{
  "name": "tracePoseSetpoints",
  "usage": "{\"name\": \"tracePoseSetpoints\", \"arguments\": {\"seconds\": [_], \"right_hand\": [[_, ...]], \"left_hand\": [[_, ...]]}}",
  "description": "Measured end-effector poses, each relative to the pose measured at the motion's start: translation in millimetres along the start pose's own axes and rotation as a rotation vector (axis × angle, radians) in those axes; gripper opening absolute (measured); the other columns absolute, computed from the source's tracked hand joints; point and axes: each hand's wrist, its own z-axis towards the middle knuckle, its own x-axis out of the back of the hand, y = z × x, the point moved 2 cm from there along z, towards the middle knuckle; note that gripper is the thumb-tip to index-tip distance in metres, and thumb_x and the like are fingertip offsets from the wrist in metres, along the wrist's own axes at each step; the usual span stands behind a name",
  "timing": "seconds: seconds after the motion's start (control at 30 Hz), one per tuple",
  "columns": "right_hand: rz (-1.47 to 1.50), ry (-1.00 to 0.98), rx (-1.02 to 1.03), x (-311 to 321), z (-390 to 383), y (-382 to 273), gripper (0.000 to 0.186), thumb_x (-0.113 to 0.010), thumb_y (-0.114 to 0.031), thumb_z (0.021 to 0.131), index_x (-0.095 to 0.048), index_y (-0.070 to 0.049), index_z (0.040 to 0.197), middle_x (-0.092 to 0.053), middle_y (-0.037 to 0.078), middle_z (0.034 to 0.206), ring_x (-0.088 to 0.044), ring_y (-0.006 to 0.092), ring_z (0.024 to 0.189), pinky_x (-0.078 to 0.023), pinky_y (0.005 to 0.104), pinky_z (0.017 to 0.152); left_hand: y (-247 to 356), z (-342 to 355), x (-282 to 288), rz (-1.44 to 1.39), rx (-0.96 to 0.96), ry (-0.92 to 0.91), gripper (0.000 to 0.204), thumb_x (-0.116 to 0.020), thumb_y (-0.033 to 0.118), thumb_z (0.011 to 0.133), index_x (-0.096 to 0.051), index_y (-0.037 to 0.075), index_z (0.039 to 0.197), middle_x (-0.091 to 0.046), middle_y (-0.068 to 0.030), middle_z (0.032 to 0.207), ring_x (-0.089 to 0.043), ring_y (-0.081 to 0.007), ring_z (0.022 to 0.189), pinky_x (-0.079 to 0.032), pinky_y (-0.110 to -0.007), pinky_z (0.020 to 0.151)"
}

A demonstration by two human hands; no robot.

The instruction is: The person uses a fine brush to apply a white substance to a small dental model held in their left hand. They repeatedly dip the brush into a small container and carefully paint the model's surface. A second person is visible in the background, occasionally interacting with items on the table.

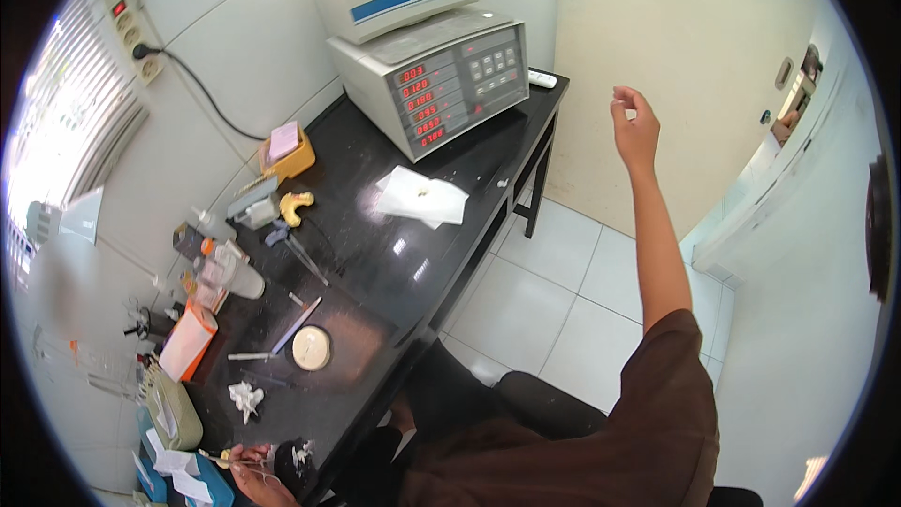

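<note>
My right hand [636,131] is raised at the end of my outstretched bare forearm, in front of the cream door. Its fingers are loosely curled with a gap to the thumb, and nothing shows between them. Low at the left edge of the black table, my left hand [258,479] is closed around a thin stick-like tool [214,457] with a pale tip. Beside this hand is a dark bowl [298,460] with white scraps in it. A crumpled white tissue [246,401] and a round cream-coloured disc [312,347] lie farther up the table.
A grey furnace with a red-digit control panel [427,103] stands at the table's far end. White paper sheets [422,195], a yellow dental arch model [296,208], bottles [246,280] and tissue packs [174,418] sit on the black table [375,263]. A dark chair [544,399] is near my body.
</note>
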Motion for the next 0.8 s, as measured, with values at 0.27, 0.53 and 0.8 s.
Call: {"name": "tracePoseSetpoints", "arguments": {"seconds": [0.27, 0.53, 0.8], "right_hand": [[-0.738, -0.261, 0.183, -114, 96, 106, 0.030, -0.056, -0.013, 0.083, -0.064, -0.008, 0.111, -0.058, 0.005, 0.125, -0.049, 0.0235, 0.121, -0.044, 0.0419, 0.093], [-1.117, -0.328, 0.342, -240, 145, 153, 0.024, -0.055, -0.012, 0.086, -0.067, -0.009, 0.107, -0.056, 0.002, 0.123, -0.051, 0.0214, 0.114, -0.041, 0.0476, 0.092], [-1.170, -0.373, 0.212, -321, 197, 203, 0.044, -0.044, -0.018, 0.093, -0.048, -0.012, 0.137, -0.056, 0.002, 0.125, -0.053, 0.0238, 0.109, -0.039, 0.0500, 0.089]], "left_hand": [[9, 4, -26, 0.288, -0.130, 0.167, 0.035, -0.043, 0.027, 0.100, -0.054, -0.005, 0.107, -0.056, -0.0111, 0.086, -0.056, -0.0233, 0.078, -0.052, -0.037, 0.075], [8, -5, -12, 0.242, 0.005, 0.185, 0.037, -0.051, 0.035, 0.095, -0.053, -0.001, 0.103, -0.058, -0.0132, 0.101, -0.054, -0.0228, 0.094, -0.044, -0.043, 0.086], [12, 1, -16, 0.126, 0.165, 0.360, 0.057, -0.066, 0.043, 0.083, -0.054, 0.003, 0.123, -0.057, -0.0054, 0.113, -0.056, -0.0246, 0.100, -0.044, -0.044, 0.091]]}}
